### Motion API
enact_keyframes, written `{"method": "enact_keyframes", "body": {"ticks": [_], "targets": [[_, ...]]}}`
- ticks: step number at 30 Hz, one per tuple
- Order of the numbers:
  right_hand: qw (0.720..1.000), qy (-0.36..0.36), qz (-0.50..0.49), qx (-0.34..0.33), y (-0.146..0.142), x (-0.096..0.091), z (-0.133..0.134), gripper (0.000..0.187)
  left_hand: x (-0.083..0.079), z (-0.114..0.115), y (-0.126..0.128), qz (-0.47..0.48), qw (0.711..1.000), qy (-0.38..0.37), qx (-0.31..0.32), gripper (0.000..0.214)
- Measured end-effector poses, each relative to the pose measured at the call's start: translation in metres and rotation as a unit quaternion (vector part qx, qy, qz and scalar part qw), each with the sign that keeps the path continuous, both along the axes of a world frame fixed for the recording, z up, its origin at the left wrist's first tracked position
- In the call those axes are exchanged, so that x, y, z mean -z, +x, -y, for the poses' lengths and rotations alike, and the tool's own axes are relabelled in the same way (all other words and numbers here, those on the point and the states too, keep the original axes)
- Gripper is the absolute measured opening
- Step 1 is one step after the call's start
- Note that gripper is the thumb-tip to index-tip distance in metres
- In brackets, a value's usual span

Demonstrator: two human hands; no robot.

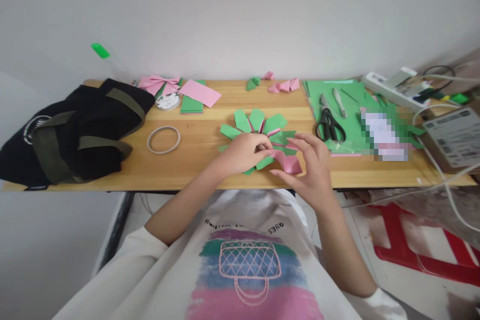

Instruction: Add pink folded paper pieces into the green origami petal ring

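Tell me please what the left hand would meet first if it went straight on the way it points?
Most likely the pink folded piece at the right hand, just past the left hand.

A black tote bag (pixel 75 130) lay over the bench's left end, a tape ring (pixel 163 152) just right of it. Along the far edge sat a pink paper bow (pixel 159 83), a pink sheet (pixel 199 93) and small folded pink pieces (pixel 285 85). Toward the right end, black scissors (pixel 329 126) rested on a green mat (pixel 352 95), with a white power strip (pixel 390 89) at the far right corner
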State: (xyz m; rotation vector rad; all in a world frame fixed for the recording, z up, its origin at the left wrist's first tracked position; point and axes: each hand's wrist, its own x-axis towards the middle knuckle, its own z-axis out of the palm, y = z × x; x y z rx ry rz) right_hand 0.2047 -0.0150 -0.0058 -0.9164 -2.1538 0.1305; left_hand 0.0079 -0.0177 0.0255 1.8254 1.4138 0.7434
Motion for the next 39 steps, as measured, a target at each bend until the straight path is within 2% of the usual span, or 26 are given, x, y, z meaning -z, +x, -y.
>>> {"method": "enact_keyframes", "body": {"ticks": [4,13,20,28,35,39], "targets": [[1.0,-0.011,0.021,0.005,0.01,0.002,0.007,0.066,0.0,-0.001,-0.002,-0.003,1.0,-0.009,-0.003,0.007],[0.998,0.017,-0.044,0.051,0.003,0.007,0.01,0.041,0.004,-0.005,-0.005,-0.001,1.0,-0.005,0.021,0.011],[0.987,-0.025,-0.139,0.074,-0.017,0.016,0.011,0.053,0.002,-0.004,-0.009,0.01,0.999,-0.015,0.049,0.009],[0.982,-0.005,-0.165,0.088,-0.029,0.022,0.005,0.057,0.004,-0.005,-0.011,0.018,0.997,0.001,0.075,0.01],[0.98,-0.032,-0.169,0.096,-0.035,0.022,0.002,0.053,0.006,-0.007,-0.012,0.005,0.998,-0.015,0.06,0.011],[0.986,-0.03,-0.143,0.087,-0.035,0.02,-0.005,0.053,0.003,-0.007,-0.012,-0.014,0.999,-0.016,0.029,0.01]]}}
